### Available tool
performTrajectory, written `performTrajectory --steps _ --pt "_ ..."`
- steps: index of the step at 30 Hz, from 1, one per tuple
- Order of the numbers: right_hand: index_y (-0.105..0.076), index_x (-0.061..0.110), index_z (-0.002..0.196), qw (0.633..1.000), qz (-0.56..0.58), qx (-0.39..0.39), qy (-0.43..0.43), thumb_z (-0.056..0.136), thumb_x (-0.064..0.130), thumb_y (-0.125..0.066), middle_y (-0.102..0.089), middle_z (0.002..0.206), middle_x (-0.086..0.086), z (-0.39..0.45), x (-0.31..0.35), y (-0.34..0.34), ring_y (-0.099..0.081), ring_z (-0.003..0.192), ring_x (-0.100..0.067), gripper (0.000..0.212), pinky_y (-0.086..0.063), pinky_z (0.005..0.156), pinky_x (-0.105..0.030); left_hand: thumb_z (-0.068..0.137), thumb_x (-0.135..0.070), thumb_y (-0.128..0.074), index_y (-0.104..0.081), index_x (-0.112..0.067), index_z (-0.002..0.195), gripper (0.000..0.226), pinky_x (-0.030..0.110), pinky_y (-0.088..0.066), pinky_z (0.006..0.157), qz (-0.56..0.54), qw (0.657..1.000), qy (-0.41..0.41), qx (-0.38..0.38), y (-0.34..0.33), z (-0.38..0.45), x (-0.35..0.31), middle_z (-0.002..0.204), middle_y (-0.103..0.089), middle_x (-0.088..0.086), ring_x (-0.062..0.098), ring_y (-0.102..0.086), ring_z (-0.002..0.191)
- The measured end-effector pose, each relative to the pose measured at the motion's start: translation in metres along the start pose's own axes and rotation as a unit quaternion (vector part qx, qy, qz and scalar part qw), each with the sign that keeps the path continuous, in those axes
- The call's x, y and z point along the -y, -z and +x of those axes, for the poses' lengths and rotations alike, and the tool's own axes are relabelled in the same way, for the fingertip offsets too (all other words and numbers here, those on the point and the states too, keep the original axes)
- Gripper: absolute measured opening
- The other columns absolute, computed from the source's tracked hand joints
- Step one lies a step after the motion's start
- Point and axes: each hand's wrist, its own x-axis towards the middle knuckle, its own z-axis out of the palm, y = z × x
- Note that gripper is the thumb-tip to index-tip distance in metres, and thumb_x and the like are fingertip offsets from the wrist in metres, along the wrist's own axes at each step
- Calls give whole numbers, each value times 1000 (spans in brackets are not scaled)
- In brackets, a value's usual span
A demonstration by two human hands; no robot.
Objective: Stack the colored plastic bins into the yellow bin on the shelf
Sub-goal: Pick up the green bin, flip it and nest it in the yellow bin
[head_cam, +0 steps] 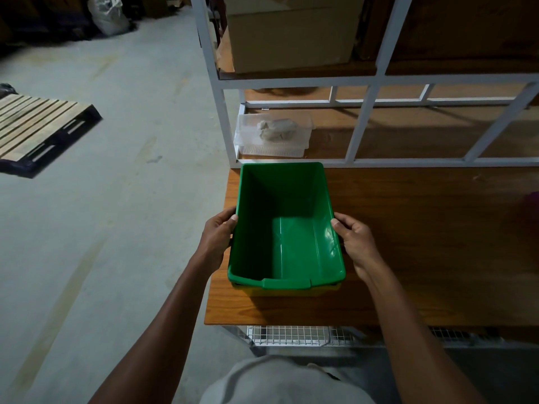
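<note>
Green plastic bin [287, 225] sits pretty much nested into the yellow bin [287, 291] already; all you can see of the yellow one is a thin strip of rim poking out under the near edge. Both are on the wooden shelf board [408, 243], close to its left end and a bit back from the front edge.

Left hand [217, 239] and right hand [354, 243] are on the two long sides of the green bin, fingers wrapped over the rim and clamped on it, thumbs on top. I'd guess holding it mid-length on both sides like that keeps it level so it drops in straight instead of jamming on one corner. Can't tell if it's fully seated or riding a little high, the dark gap at the front corners makes me think it might have a bit left to go.

Room-wise: the white metal frame [361, 123] stands right behind the bin's far end, so no pushing it back much. Left side is the board's edge with bare concrete floor [116, 170] beyond it, so sliding left is risky. Plenty of open board to the right. Something purple [533, 201] is just peeking in at the far right, maybe another bin, too cut off to say.
</note>
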Motion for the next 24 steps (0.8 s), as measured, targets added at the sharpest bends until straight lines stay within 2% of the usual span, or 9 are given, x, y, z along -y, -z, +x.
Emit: performTrajectory --steps 4,10,13,14,16,18,20,22,24 --pt "-57 12 145 1000 4 -11 6 105 17 -59 -69 132 -6 -4 1 -2 -68 107 -15 41 -56 78 -25 110 -15 -47 -64 -17 139 34 33 -64 78 -3 1000 -1 -2 -1 -2 0 126 -72 6 23 -69 115" --pt "-62 12 142 999 -2 -33 12 106 18 -57 -70 132 -8 -9 1 -4 -68 114 -20 37 -57 82 -27 108 -18 -52 -63 -16 140 34 35 -64 82 32 999 -19 -37 1 -5 3 126 -72 5 26 -68 118" --pt "-65 16 139 999 -9 -37 25 107 19 -56 -69 133 -6 -19 4 -2 -67 116 -20 34 -57 88 -30 107 -23 -57 -58 -15 146 41 43 -61 92 89 992 -35 -79 0 -8 2 141 -65 8 28 -64 125" --pt "-65 18 139 999 -13 -44 29 107 20 -56 -68 136 -5 -24 4 1 -65 119 -20 34 -56 91 -33 106 -26 -59 -58 -15 147 42 40 -61 92 122 986 -56 -95 -1 -10 2 143 -63 8 27 -63 125" --pt "-64 23 140 997 -34 -57 41 106 23 -57 -63 142 -1 -34 7 4 -61 125 -20 35 -55 100 -41 105 -30 -61 -61 -17 142 40 23 -58 78 173 970 -115 -129 -3 -16 -2 139 -62 3 20 -63 118" --pt "-65 26 139 994 -43 -82 56 105 25 -59 -60 145 0 -47 8 8 -58 130 -22 34 -54 105 -48 104 -28 -61 -65 -16 135 34 20 -57 74 194 955 -178 -133 -8 -24 -8 132 -62 1 16 -63 111" --pt "-67 26 136 991 -30 -107 72 105 25 -60 -61 139 3 -63 7 15 -60 127 -20 32 -56 101 -44 104 -25 -60 -68 -15 130 28 23 -60 81 209 943 -237 -105 -16 -31 -15 126 -63 -1 10 -64 105" --pt "-68 24 135 988 -8 -128 83 104 25 -61 -64 131 6 -82 2 24 -63 120 -18 31 -58 87 -33 104 -24 -60 -69 -14 128 27 11 -56 78 221 933 -279 -60 -31 -40 -20 123 -62 -3 2 -62 103" --pt "-70 23 133 985 13 -150 83 104 25 -62 -68 125 6 -102 -3 37 -66 110 -15 30 -54 74 -25 105 -23 -60 -69 -15 127 26 8 -54 78 219 930 -297 -4 -51 -50 -22 123 -63 -2 2 -61 105"
